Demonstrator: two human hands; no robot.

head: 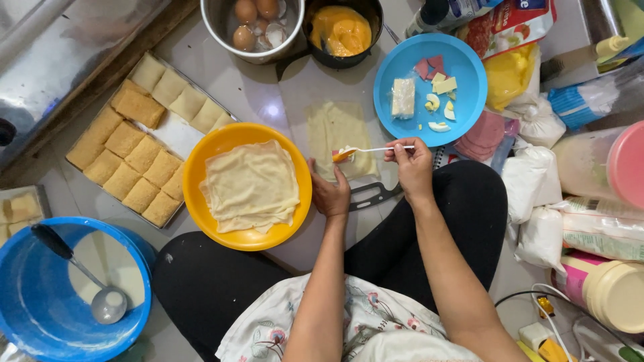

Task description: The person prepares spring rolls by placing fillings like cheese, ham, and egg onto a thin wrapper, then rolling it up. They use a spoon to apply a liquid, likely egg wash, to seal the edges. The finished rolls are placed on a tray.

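— While the right hand (410,165) pinches the white handle of a small spoon (367,151), where does the filling sit?

— On the spoon's tip, an orange-and-white dab, held just over the near left corner of the thin wrapper sheet (339,137) spread flat on the floor. The left hand (330,194) lies beside that corner, fingers curled, thumb near the sheet's edge — gripping nothing that I can see.

— What could go wrong?

— My guess is that the dab could slide off and land on the bare tile rather than the wrapper, since the spoon hovers right at the edge. The sheet looks thin, so pressing hard might tear it.

— Anything close enough to get knocked?

— A knife (373,195) lies just right of the left hand, partly under the right wrist; a careless sweep might catch it. The orange plate (201,167) with stacked wrappers touches almost at the left hand's side, so an elbow nudge could shift it.

— And farther off?

— The blue plate (463,107) with egg slices, cheese and ham sits beyond the spoon, and left of it the tray of breaded rolls (137,151), well apart.
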